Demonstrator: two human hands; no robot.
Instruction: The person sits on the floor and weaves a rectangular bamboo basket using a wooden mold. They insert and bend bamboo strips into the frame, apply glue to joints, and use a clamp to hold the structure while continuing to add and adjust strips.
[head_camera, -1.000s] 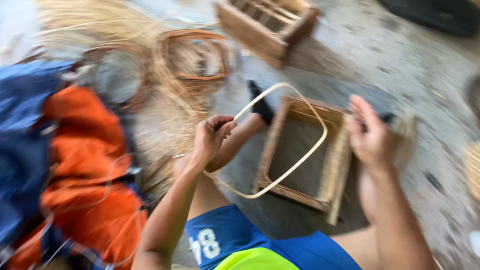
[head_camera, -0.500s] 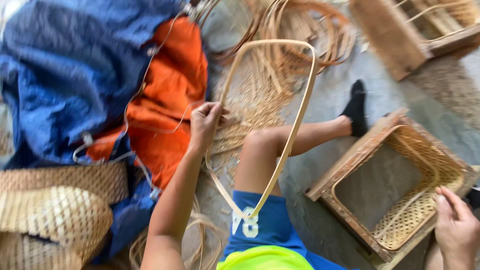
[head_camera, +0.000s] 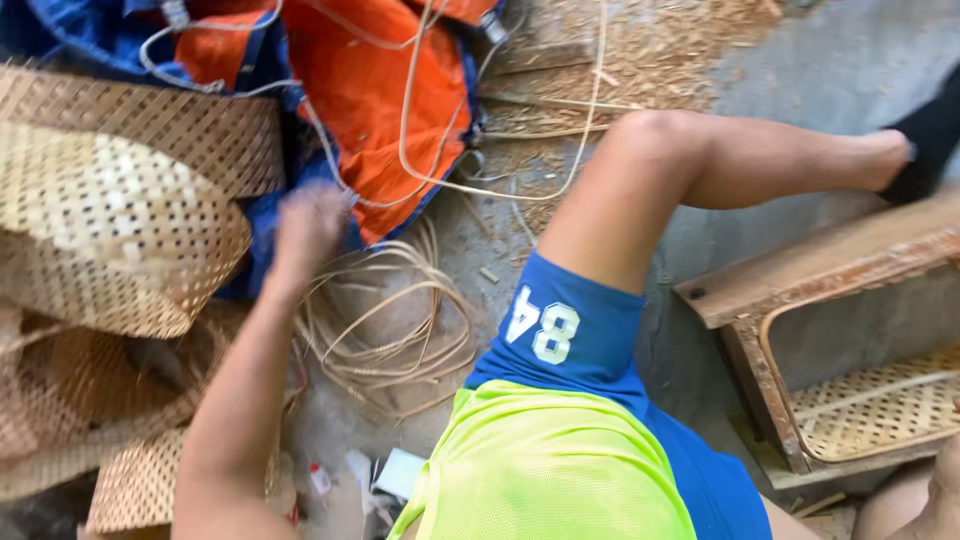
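**Left hand at the cane strip**

I am seeing the left hand (head_camera: 308, 228) blurring over the orange cloth (head_camera: 375, 90), reaching at a pale cane strip (head_camera: 405, 120) looping there; I cannot tell whether its fingers are closing. The right hand (head_camera: 945, 490) is barely showing beside the wooden frame (head_camera: 750, 330). Woven mats (head_camera: 120, 200) are lying nearby.

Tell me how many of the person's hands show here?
1 clearly: the left hand, blurred, is over the blue and orange cloth, beside the woven cane sheets. Only a sliver at the bottom right corner, near the wooden frame, may be the right hand.
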